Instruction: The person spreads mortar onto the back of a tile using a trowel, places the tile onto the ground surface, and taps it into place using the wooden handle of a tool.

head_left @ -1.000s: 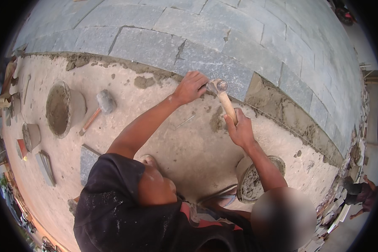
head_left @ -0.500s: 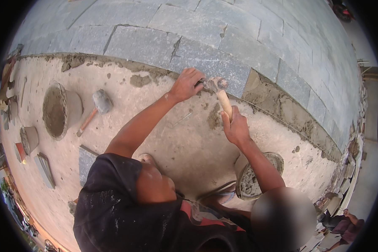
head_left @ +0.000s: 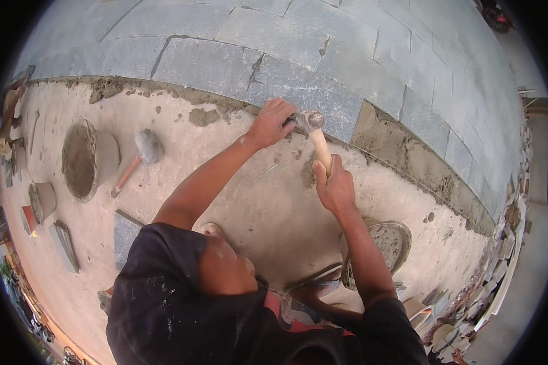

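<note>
In my right hand [head_left: 337, 190], the fingers wrap around the pale wooden handle of a hammer [head_left: 321, 151]. Its metal head lies beside the fingertips of my left hand [head_left: 272, 124], above the front edge of a grey stone slab [head_left: 310, 91]. My left fingers are curled closed around something dark at that edge, too hidden to name. A strip of wet mortar [head_left: 408, 152] lies bare to the right of the slab, with a thin string line along its near side.
Laid grey slabs [head_left: 189, 61] spread across the far side. On the left stand a mortar bucket [head_left: 82, 161], a mallet [head_left: 146, 149] and a smaller bucket [head_left: 44, 201]. Another mortar bucket [head_left: 386, 243] sits by my right forearm. Loose slabs [head_left: 126, 234] lie near my left side.
My right hand and forearm have moved a little left and nearer to me. The hammer handle stands more upright, its head slightly further left. My left hand stays in place.
</note>
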A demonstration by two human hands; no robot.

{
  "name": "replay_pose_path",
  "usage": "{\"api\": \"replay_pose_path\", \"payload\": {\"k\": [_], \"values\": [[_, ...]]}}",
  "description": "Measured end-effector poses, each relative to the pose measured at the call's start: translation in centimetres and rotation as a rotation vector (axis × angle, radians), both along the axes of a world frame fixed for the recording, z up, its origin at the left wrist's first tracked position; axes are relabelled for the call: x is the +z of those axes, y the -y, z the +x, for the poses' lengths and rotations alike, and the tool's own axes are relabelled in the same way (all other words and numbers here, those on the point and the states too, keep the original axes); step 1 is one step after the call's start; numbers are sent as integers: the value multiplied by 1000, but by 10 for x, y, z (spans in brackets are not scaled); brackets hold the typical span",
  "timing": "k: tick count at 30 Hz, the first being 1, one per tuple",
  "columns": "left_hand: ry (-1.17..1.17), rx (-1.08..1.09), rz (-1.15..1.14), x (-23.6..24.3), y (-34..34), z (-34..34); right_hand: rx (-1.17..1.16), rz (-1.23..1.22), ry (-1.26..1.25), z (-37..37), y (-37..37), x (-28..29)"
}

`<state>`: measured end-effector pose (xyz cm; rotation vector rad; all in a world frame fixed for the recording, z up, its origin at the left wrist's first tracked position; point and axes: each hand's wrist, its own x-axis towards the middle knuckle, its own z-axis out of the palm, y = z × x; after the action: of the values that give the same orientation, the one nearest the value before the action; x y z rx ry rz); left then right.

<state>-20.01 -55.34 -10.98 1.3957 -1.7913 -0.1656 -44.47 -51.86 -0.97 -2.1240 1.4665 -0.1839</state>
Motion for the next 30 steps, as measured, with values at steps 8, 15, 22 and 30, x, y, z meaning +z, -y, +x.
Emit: {"api": "replay_pose_path", "payload": {"k": [8, 15, 22, 30], "values": [[-4, 8, -12, -4, -7, -5, -81, -143, 276, 4, -32, 18], [-23, -3, 23, -6, -7, 0, -65, 26, 76, 7, -22, 13], [-43, 0, 33, -3, -6, -6, -121, -355, 419, 7, -39, -10], [-22, 21, 32, -8, -10, -3, -89, -121, 269, 15, -26, 30]]}}
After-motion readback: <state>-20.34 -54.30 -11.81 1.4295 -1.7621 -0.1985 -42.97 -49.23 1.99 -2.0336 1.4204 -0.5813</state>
